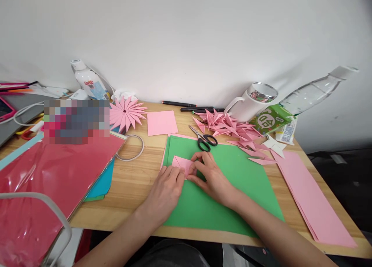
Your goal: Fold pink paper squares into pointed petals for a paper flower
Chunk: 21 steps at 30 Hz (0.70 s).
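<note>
1. Pressing on the folded pink paper (pixel 182 162), frame centre, the left hand (pixel 168 185) bunches its fingers; I cannot tell whether it pinches.
2. The paper lies over green sheets (pixel 241 170); a creasing step seems in hand.
3. Right of centre, the right hand (pixel 209 176) narrowly pinches the paper's edge; the next move likely calls for aligned edges.

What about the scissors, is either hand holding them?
No, the left hand and right hand are on the small pink paper, and the scissors lie beyond them.

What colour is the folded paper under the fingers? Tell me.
The folded paper is pink; the head view, the only one, shows it.
</note>
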Motion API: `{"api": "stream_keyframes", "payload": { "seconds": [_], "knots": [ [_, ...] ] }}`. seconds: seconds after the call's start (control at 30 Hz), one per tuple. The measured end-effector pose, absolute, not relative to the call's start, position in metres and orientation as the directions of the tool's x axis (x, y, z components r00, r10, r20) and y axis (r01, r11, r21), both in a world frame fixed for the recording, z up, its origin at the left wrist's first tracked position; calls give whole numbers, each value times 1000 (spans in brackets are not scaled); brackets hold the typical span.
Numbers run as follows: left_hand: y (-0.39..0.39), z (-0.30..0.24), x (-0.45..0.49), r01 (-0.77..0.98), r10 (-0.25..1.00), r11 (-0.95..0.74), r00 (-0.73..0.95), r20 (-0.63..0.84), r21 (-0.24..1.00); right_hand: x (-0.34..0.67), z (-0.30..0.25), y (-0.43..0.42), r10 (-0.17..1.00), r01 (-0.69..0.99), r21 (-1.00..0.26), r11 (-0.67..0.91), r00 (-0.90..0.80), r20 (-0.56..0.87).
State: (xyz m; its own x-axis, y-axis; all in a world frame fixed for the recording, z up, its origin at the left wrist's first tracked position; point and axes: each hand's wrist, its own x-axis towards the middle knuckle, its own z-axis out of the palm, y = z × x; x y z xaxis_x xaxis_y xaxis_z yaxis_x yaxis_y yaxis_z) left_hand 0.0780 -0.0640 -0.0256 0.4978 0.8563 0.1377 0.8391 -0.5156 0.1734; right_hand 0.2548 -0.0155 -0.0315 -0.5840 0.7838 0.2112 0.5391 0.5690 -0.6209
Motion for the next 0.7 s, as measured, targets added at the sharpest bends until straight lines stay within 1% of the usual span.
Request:
{"api": "stream_keyframes", "payload": {
  "seconds": [0.1,0.23,0.3,0.37,0.47,0.6,0.67,0.7],
  "knots": [
    [-63,-29,76,838,875,-484,457,161,252,257,-32,-14,786,533,-636,559,-585,200],
    [-60,-32,75,794,895,-446,399,201,413,260,-33,-11,791,528,-644,553,-575,209],
    [-58,-31,75,779,905,-425,374,202,462,260,-33,-11,800,529,-652,543,-562,210],
    [-55,-27,74,781,913,-405,368,174,475,259,-32,-11,809,537,-659,526,-554,194],
    [-51,-21,70,788,915,-375,400,56,489,258,-31,-12,821,547,-672,500,-547,165],
    [-45,-14,61,771,910,-335,414,-26,541,258,-31,-12,835,548,-690,473,-530,151],
    [-43,-10,55,794,912,-330,408,-45,511,258,-30,-12,840,547,-698,462,-524,145],
    [-42,-8,53,805,908,-353,417,-31,477,258,-30,-12,842,549,-702,455,-521,138]
  ]
}}
